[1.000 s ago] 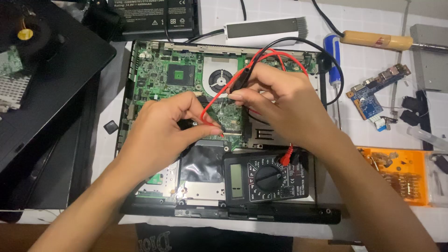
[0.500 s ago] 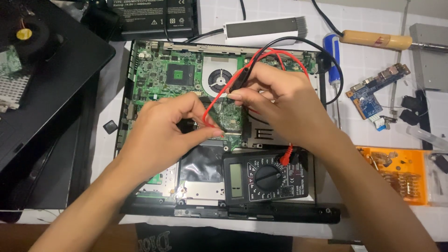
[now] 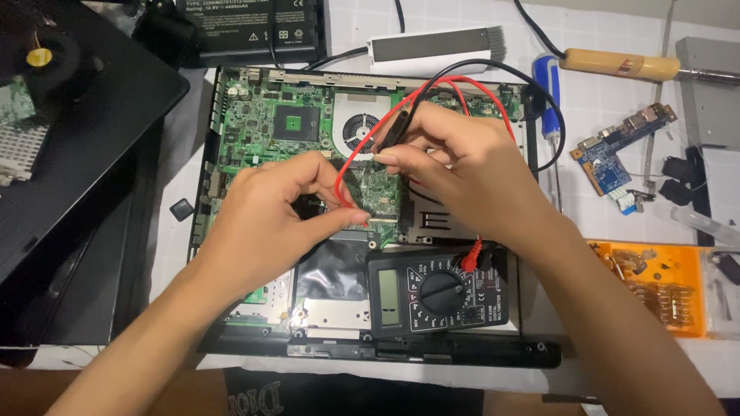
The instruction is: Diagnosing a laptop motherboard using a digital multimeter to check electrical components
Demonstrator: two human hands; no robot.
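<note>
An opened laptop lies before me with its green motherboard [image 3: 266,127] and round fan [image 3: 356,129] bare. My left hand [image 3: 274,219] pinches the red probe [image 3: 348,202], tip down on a small green module [image 3: 379,192] in the middle of the board. My right hand [image 3: 462,173] grips the black probe [image 3: 391,127] and points it at the same module from above. Red and black leads [image 3: 470,81] loop over the board. They run down to a black multimeter [image 3: 438,294] resting on the laptop's front part.
A black laptop lid [image 3: 69,154] lies at left and a black battery pack [image 3: 247,27] at the top. To the right are a wooden-handled tool [image 3: 617,63], a blue screwdriver [image 3: 549,96], a small blue circuit board [image 3: 613,154] and an orange parts tray [image 3: 655,281].
</note>
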